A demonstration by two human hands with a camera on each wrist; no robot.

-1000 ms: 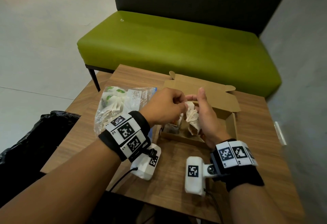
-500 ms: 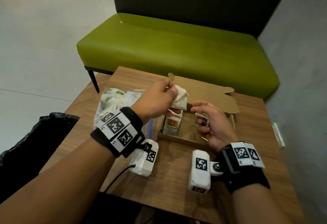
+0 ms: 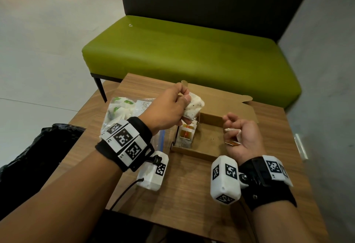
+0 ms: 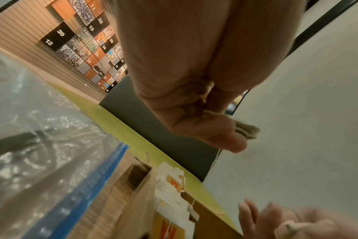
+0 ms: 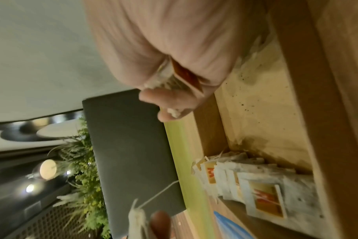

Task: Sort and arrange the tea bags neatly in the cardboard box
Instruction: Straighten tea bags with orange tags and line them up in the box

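Note:
My left hand [image 3: 186,102] pinches a white tea bag [image 3: 193,106] above the left end of the open cardboard box [image 3: 194,151]; the left wrist view shows its fingers [image 4: 225,134] curled on the tea bag [image 4: 246,129]. My right hand [image 3: 233,129] hovers over the box's right part, fingers curled round a crumpled white tea bag with an orange tag [image 3: 232,143]. That orange tag [image 5: 187,76] shows in the right wrist view. A row of orange-tagged tea bags [image 3: 186,134] [image 5: 255,186] stands on edge at the box's left end.
A clear zip bag [image 3: 124,112] holding more tea bags lies on the wooden table [image 3: 192,194], left of the box. A black rubbish bag [image 3: 38,146] sits at the table's left. A green bench [image 3: 192,50] stands behind. The box lid [image 3: 221,98] lies folded back.
The hands were together over the box; they have drawn apart. The left hand rose up and left with one tea bag, and the right hand moved right with the other.

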